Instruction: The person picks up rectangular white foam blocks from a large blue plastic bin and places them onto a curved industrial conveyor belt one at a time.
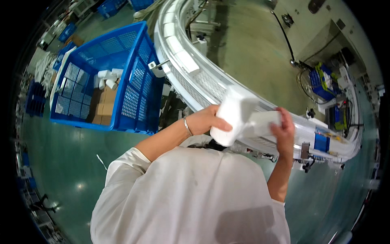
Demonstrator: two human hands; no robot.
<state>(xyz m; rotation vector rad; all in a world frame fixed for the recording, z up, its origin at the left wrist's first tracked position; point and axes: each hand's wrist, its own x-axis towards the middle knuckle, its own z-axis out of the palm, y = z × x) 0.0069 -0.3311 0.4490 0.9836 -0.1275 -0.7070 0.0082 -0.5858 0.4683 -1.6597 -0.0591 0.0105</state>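
A white oblong pack, smooth and round-edged, is gripped in my left hand, thumb on its near face. At its right is a second white piece, smeared by motion. The fingers of my right hand curl round the right end of that piece, also blurred. Whether the two white pieces touch cannot be made out. Both hands are above the curved conveyor, just in front of my body. A row of white packs lies end to end on its belt, farther off.
At the left stands a large blue plastic crate, with several white rolls on brown cardboard inside. A metal bracket juts from the conveyor's side toward it. The conveyor bends away right, past a smaller blue crate and machinery.
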